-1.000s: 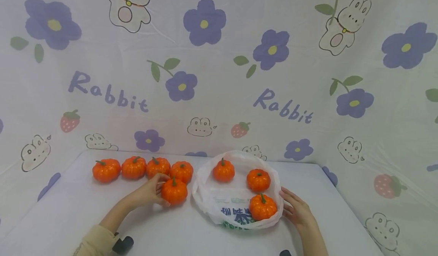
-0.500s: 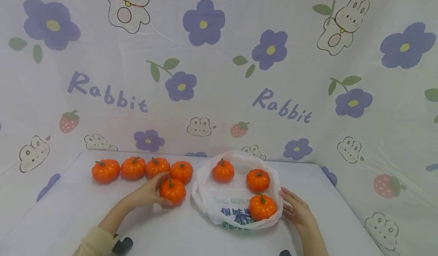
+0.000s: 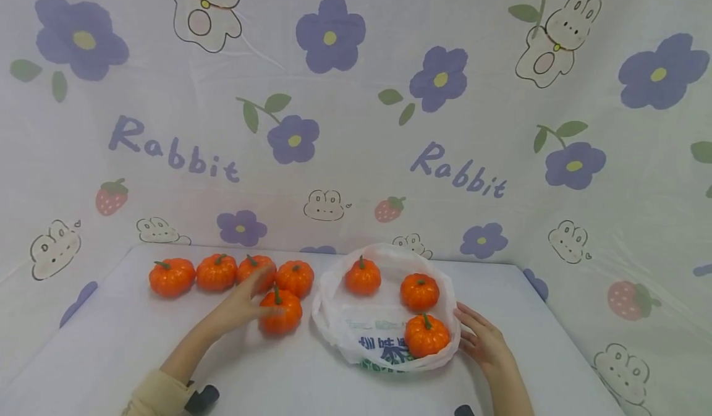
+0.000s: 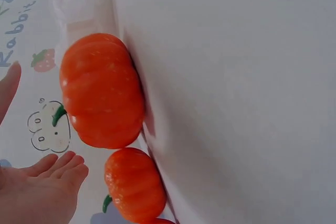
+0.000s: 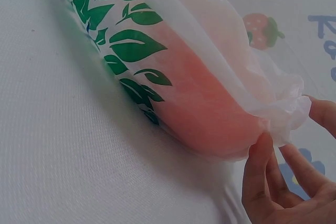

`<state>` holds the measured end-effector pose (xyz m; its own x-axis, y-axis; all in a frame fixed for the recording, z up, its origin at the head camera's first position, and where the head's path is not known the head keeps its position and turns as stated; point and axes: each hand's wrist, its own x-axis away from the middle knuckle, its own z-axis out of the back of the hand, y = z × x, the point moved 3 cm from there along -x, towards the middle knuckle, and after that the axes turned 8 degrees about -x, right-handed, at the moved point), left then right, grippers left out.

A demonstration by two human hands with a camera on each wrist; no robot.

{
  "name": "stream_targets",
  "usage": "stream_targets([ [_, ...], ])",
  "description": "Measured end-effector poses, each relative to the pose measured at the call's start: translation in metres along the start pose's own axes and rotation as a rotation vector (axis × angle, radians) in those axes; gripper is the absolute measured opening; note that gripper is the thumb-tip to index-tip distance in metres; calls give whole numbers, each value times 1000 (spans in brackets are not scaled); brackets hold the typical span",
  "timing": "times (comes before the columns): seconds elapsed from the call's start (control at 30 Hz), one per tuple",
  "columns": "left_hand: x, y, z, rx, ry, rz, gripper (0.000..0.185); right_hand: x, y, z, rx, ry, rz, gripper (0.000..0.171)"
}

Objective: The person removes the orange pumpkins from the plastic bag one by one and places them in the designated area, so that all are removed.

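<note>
My left hand (image 3: pixel 241 308) is spread over a small orange pumpkin (image 3: pixel 280 320) with a green stem, which sits left of the plastic bag. In the left wrist view the thumb and fingers (image 4: pixel 58 169) stand apart from this pumpkin (image 4: pixel 102 90). My right hand (image 3: pixel 485 342) is at the right rim of the white plastic bag (image 3: pixel 334 335). Seen from the right wrist, its fingertips (image 5: pixel 260 148) hold the bag's thin edge from both sides. Inside the opened bag lie three pumpkins: one at the back left (image 3: pixel 363 278), one at the right (image 3: pixel 419 292), one at the front right (image 3: pixel 427 337).
Behind the left hand a row of pumpkins runs along the back of the white table (image 3: pixel 311 385): far left (image 3: pixel 172 278), then another (image 3: pixel 217 273), one partly behind the fingers (image 3: pixel 250 271), and one by the bag (image 3: pixel 295 279). A printed cloth (image 3: pixel 356 181) hangs behind.
My left hand shifted the pumpkin slightly left, then let go of it, its fingers spreading and lifting. The right hand and the bag have stayed in place.
</note>
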<state>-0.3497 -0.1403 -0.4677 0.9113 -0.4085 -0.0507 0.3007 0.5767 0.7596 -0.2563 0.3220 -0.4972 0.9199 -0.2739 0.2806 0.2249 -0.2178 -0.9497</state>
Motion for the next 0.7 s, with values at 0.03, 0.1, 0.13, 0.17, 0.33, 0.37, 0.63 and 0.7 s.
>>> stream_targets([
  [0.03, 0, 2, 0, 4, 10, -2, 102, 0, 0, 0, -1, 3, -3, 77],
  [0.1, 0, 8, -1, 9, 28, -13, 101, -1, 0, 0, -1, 1, -4, 77],
  [0.13, -1, 11, -1, 15, 36, -27, 101, 0, 0, 0, 1, -1, -4, 77],
  [0.17, -1, 14, -2, 27, 43, -33, 100, -1, 1, 0, 0, -1, -3, 77],
  [0.33, -3, 26, -7, 62, 51, -76, 98, 0, 0, 0, -7, -4, 1, 74],
  [0.37, -4, 28, -9, 69, 48, -75, 97, 0, 0, 0, -12, -1, 2, 73],
  [0.63, -9, 43, -24, 109, 21, -60, 97, 1, -1, 0, -10, -1, -4, 74],
  [0.7, -11, 46, -28, 111, 12, -57, 96, 1, -1, 0, -7, 0, -5, 76],
])
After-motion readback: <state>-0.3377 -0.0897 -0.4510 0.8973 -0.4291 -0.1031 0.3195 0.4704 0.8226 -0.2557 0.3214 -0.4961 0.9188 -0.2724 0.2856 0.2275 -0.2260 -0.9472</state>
